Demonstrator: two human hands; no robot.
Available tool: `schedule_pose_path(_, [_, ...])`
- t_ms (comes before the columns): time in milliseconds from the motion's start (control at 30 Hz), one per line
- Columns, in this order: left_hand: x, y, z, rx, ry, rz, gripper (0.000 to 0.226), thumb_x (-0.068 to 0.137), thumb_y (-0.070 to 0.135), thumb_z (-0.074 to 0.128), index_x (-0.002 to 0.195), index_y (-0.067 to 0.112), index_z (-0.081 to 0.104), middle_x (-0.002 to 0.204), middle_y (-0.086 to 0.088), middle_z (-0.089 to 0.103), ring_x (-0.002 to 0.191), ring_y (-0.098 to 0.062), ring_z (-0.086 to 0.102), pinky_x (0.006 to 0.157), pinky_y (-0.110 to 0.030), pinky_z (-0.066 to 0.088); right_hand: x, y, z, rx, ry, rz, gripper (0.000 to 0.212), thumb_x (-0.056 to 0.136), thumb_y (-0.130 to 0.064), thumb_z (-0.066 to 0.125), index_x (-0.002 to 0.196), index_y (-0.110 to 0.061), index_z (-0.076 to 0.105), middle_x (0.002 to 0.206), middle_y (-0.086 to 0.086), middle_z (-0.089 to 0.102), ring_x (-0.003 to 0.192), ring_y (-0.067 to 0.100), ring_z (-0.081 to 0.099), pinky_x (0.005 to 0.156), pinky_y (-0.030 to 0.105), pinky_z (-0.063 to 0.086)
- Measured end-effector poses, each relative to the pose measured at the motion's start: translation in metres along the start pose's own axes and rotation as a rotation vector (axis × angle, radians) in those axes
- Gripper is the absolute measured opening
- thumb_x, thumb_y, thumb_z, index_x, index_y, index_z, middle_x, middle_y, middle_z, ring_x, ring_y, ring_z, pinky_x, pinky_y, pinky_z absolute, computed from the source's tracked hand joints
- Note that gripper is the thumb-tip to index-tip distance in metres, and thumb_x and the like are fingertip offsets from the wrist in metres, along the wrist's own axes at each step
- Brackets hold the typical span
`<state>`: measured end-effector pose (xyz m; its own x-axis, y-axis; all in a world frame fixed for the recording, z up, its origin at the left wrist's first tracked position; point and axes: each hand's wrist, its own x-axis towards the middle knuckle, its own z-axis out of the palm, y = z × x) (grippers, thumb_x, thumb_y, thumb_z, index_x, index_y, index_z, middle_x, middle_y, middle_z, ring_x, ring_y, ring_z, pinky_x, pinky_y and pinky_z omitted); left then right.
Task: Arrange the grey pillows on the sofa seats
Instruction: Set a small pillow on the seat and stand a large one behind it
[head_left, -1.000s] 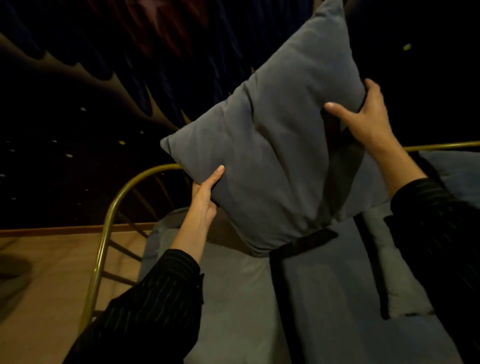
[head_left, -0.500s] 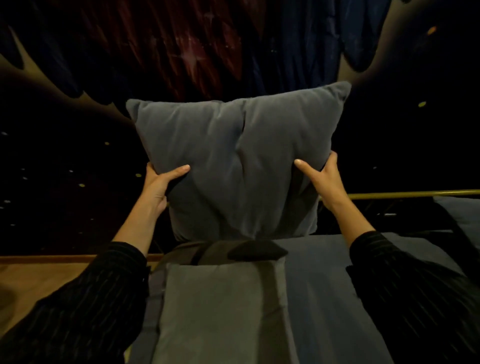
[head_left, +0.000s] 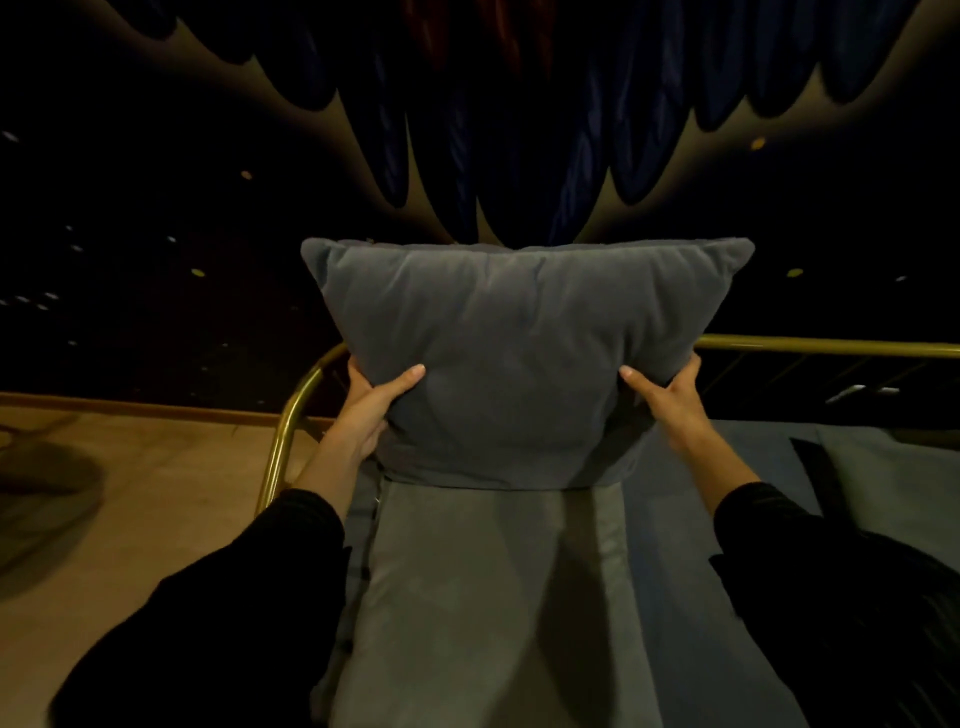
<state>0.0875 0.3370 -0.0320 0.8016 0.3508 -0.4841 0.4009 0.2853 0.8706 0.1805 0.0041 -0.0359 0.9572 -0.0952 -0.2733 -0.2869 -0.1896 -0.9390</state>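
Grey pillow (head_left: 519, 358) upright at 12 o'clock, at the back of the left-hand seat cushion (head_left: 467, 597), bottom edge apparently resting where the cushion meets the brass rail (head_left: 291, 415). Left hand (head_left: 371, 410) clamped on the lower left side at 10 o'clock, thumb across the front face, fingers hidden behind. Right hand (head_left: 670, 400) gripping the lower right side at 2 o'clock in the same manner. Both grasping, neither released. Step in hand, by the look of it: seating this 1 pillow against the backrest. Next move probably calls for a gentle press down and back until stable, a check for an even lean against the rail, then release of both hands together. A lighter cushion-like shape (head_left: 893, 483) visible at 3 o'clock on the neighbouring seat, too dim to identify.
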Motion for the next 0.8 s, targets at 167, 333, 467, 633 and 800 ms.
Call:
schedule_pose_path(167, [-0.003,-0.032,0.013,0.061,0.127,0.088,0.101,0.082,0.044,0.073,0.156,0.031,0.007,0.161,0.001,0.027,0.146,-0.021,0.031,0.114,-0.031,0.031,-0.009,0.032,0.006,-0.048,0.036,0.057,0.083,0.088,-0.028,0.067,0.151,-0.011,0.016,0.154,0.010,0.034,0.139,0.026,0.039,0.112,0.042,0.038])
schedule_pose_path(333, [-0.026,-0.120,0.002,0.169,0.112,-0.066,0.115,0.070,0.062,0.075,0.155,0.039,0.001,0.158,0.009,0.026,0.144,-0.012,0.029,0.116,-0.028,0.032,-0.075,0.132,0.012,-0.117,-0.063,0.431,0.084,0.081,-0.041,0.073,0.147,-0.010,0.031,0.146,0.011,0.045,0.134,0.032,0.046,0.107,0.042,0.041])
schedule_pose_path(467, [-0.027,-0.189,-0.027,0.414,0.100,-0.270,0.106,0.067,0.066,0.075,0.153,0.042,0.018,0.157,0.000,0.037,0.141,-0.028,0.041,0.115,-0.046,0.038,-0.107,0.204,0.007,-0.188,-0.149,0.536,0.117,0.048,-0.068,0.083,0.143,-0.016,0.040,0.141,0.009,0.053,0.130,0.032,0.051,0.106,0.046,0.044])
schedule_pose_path(633, [-0.019,-0.233,-0.060,0.302,0.165,-0.421,0.135,0.031,0.072,0.086,0.148,0.025,0.039,0.148,-0.005,0.050,0.133,-0.030,0.050,0.111,-0.050,0.041,-0.113,0.225,-0.001,-0.131,-0.120,0.595,0.093,0.069,-0.043,0.083,0.145,-0.012,0.039,0.140,0.003,0.052,0.128,0.027,0.052,0.101,0.036,0.043])
schedule_pose_path(800, [-0.043,-0.223,-0.042,0.203,0.261,-0.499,0.115,0.051,0.045,0.093,0.148,0.015,0.039,0.148,-0.007,0.048,0.132,-0.033,0.049,0.111,-0.051,0.041,-0.118,0.231,-0.012,0.019,-0.107,0.643,0.107,0.039,-0.055,0.093,0.132,-0.017,0.056,0.125,0.002,0.067,0.110,0.024,0.066,0.099,0.047,0.051])
